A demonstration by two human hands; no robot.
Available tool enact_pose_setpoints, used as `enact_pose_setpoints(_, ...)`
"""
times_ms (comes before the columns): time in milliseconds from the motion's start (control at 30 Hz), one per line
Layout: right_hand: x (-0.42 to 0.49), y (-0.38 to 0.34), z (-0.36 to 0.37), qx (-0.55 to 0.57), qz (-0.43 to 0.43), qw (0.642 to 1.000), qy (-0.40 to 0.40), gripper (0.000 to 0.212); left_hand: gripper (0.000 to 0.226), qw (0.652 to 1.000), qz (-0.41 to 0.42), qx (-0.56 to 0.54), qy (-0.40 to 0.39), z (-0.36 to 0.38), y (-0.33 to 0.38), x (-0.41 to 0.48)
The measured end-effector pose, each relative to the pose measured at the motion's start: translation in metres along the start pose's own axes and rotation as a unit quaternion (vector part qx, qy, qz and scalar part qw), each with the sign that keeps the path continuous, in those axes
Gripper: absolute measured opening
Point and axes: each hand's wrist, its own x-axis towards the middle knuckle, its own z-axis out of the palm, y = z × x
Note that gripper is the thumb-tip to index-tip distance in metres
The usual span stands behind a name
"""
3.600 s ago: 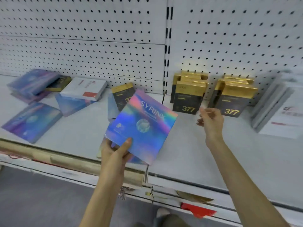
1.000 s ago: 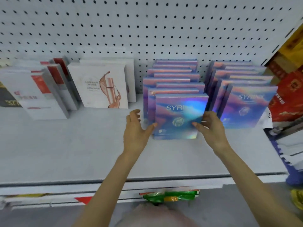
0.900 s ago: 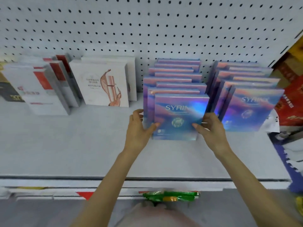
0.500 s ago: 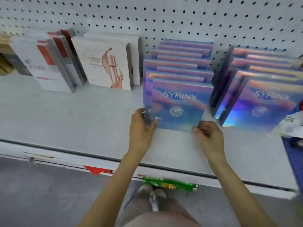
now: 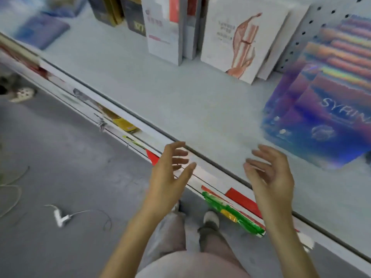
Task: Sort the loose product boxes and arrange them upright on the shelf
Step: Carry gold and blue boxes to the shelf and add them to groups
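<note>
My left hand (image 5: 170,173) and my right hand (image 5: 271,175) hover over the shelf's front edge, palms facing each other, fingers loose, holding nothing. The row of holographic SYRINX boxes (image 5: 321,121) stands upright at the right, well clear of both hands. White boxes with a figure print (image 5: 241,37) and white boxes with red labels (image 5: 164,31) stand upright behind. Black and gold boxes (image 5: 132,17) stand at the back left. A loose blue box (image 5: 42,31) lies flat at the far left, blurred.
The grey shelf (image 5: 160,87) runs diagonally, its front rail (image 5: 120,109) carrying red, yellow and green price tags. Grey floor lies below, with a white cable and plug (image 5: 60,216) on it. My legs and shoes show at the bottom. Pegboard backs the shelf.
Both hands let go of the front SYRINX box and drew back to the shelf's edge. My view swung left and down, so the shelf now runs diagonally.
</note>
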Motion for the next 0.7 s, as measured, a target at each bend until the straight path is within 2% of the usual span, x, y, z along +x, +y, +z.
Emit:
enact_pose_setpoints(133, 0.007, -0.019, 0.078, -0.051, -0.004, 0.985, -0.168, 0.036, 0.036, 0.995, -0.042, -0.024, 0.090, -0.072, -0.033, -0.008)
enact_pose_setpoints(233, 0.010, -0.035, 0.148, -0.072, -0.029, 0.969, -0.237, 0.036, 0.036, 0.987, -0.058, -0.041, 0.145, -0.129, -0.063, -0.010)
enact_pose_setpoints(433, -0.014, -0.047, 0.315, -0.102, -0.060, 0.956, -0.268, 0.036, 0.036, 0.977, -0.091, -0.032, 0.192, -0.271, -0.145, 0.013)
enact_pose_setpoints(533, -0.036, -0.055, 0.392, -0.157, -0.076, 0.934, -0.312, 0.033, 0.035, 0.969, -0.110, -0.016, 0.223, -0.348, -0.178, 0.023)
enact_pose_setpoints(600, -0.046, -0.068, 0.431, -0.215, -0.106, 0.912, -0.334, 0.040, 0.033, 0.962, -0.124, -0.014, 0.242, -0.394, -0.191, 0.028)
enact_pose_setpoints(700, -0.048, -0.091, 0.477, -0.202, -0.094, 0.918, -0.329, 0.049, 0.032, 0.959, -0.136, -0.019, 0.247, -0.445, -0.207, 0.042)
